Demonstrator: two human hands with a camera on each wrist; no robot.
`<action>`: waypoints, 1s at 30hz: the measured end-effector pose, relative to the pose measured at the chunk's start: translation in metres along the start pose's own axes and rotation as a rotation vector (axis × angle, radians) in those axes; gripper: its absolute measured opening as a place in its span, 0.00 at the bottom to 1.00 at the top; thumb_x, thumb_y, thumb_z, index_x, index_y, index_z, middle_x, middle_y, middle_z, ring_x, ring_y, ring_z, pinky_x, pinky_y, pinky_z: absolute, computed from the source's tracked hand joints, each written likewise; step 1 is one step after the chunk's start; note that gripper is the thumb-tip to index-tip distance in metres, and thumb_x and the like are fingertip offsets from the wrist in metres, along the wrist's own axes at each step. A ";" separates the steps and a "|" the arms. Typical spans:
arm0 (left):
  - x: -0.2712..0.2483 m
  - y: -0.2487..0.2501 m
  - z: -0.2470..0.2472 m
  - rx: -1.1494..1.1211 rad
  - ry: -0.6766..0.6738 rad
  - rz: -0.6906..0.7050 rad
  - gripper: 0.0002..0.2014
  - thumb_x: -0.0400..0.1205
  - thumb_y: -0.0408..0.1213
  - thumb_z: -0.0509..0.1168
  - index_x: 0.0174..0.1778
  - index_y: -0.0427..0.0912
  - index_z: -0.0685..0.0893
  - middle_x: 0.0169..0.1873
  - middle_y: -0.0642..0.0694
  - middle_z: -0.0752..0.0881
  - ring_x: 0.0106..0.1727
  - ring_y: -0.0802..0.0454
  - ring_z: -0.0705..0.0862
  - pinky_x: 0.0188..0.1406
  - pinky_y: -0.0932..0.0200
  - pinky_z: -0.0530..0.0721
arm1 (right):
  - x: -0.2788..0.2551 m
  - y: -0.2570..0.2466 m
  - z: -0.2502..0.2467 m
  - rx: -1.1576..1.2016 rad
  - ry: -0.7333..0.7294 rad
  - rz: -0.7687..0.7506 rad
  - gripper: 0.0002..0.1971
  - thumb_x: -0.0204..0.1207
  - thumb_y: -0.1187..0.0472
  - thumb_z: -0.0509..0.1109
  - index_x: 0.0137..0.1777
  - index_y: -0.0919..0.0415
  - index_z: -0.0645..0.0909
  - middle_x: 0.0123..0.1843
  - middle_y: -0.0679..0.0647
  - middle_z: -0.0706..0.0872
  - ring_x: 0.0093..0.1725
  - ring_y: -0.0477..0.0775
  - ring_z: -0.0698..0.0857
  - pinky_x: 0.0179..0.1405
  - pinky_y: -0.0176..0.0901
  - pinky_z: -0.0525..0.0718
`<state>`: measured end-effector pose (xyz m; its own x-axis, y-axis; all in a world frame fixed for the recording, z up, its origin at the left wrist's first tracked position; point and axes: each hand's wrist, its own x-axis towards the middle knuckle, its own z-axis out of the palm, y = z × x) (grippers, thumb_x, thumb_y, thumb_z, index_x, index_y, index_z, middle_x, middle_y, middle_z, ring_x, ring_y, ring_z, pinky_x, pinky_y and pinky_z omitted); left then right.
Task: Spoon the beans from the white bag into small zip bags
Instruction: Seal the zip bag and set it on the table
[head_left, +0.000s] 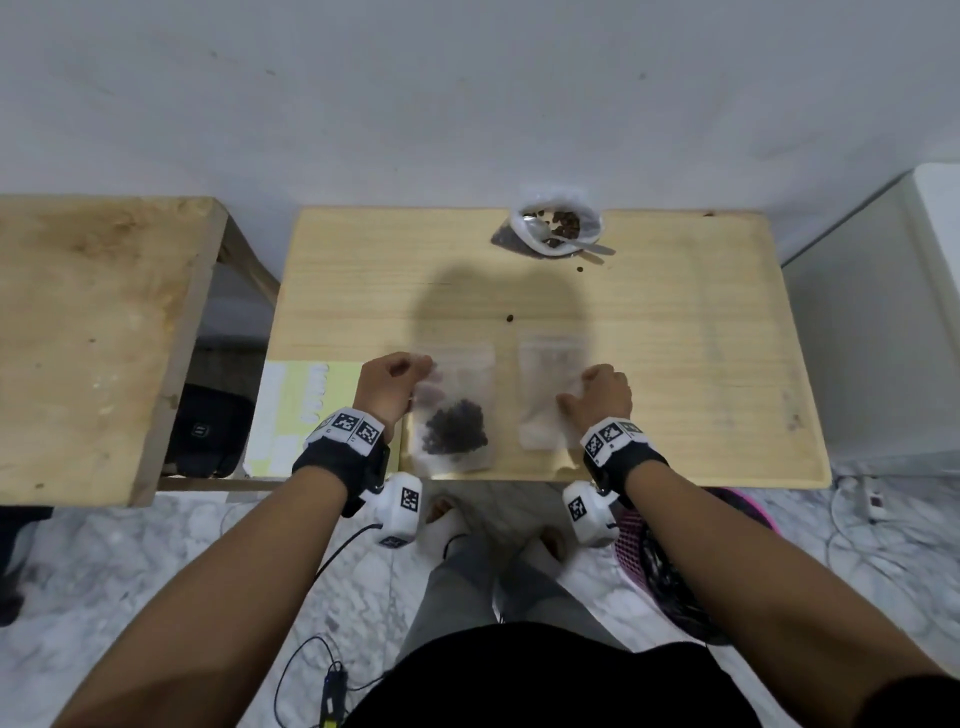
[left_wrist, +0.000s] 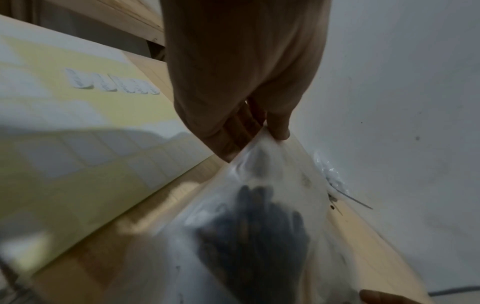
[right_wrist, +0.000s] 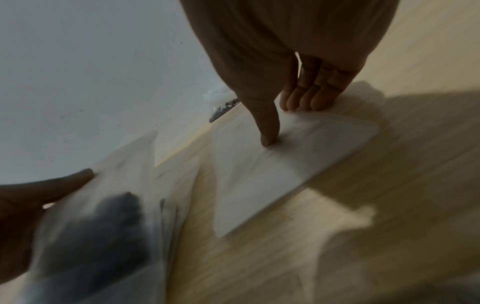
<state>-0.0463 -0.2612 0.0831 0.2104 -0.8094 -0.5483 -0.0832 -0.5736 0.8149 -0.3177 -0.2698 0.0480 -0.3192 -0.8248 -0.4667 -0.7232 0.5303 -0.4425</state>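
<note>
A white bag (head_left: 558, 228) of dark beans stands at the table's far edge, with a metal spoon (head_left: 566, 240) lying in its mouth. Two small zip bags lie near the front edge. The left zip bag (head_left: 452, 415) (left_wrist: 259, 226) holds a heap of beans; my left hand (head_left: 395, 384) (left_wrist: 259, 133) pinches its left upper edge between thumb and fingers. To its right lies the empty zip bag (head_left: 545, 389) (right_wrist: 285, 174), flat on the table. My right hand (head_left: 602, 395) (right_wrist: 283, 123) presses its thumb onto that bag, with the curled fingers (right_wrist: 303, 102) on its far edge.
Loose beans (head_left: 510, 318) lie mid-table. A yellow and white sheet (head_left: 306, 410) covers the table's left front corner. A second wooden table (head_left: 93, 338) stands to the left, a white cabinet (head_left: 883, 338) to the right, a pink basket (head_left: 675, 545) on the floor.
</note>
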 end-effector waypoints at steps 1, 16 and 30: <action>0.004 0.000 0.000 0.019 0.000 0.009 0.05 0.82 0.41 0.71 0.44 0.46 0.91 0.42 0.45 0.93 0.48 0.32 0.89 0.53 0.41 0.87 | -0.001 -0.002 0.000 0.008 0.009 0.020 0.28 0.72 0.57 0.79 0.69 0.63 0.74 0.70 0.63 0.73 0.68 0.64 0.76 0.66 0.51 0.77; 0.043 -0.012 0.002 0.224 0.092 0.080 0.03 0.78 0.45 0.75 0.40 0.53 0.92 0.36 0.52 0.92 0.32 0.54 0.82 0.42 0.55 0.84 | -0.008 -0.009 -0.001 -0.057 0.110 0.085 0.30 0.76 0.52 0.74 0.73 0.67 0.70 0.72 0.66 0.69 0.72 0.66 0.71 0.70 0.53 0.75; 0.046 -0.009 0.000 0.176 0.047 0.069 0.03 0.81 0.38 0.73 0.43 0.44 0.92 0.34 0.46 0.90 0.23 0.51 0.74 0.22 0.61 0.74 | 0.003 -0.003 -0.002 0.076 0.090 0.165 0.34 0.66 0.55 0.83 0.67 0.59 0.70 0.68 0.63 0.74 0.65 0.66 0.77 0.63 0.55 0.77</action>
<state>-0.0357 -0.2932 0.0505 0.2431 -0.8432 -0.4794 -0.2668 -0.5333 0.8027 -0.3179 -0.2743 0.0494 -0.4849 -0.7382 -0.4690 -0.6096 0.6698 -0.4240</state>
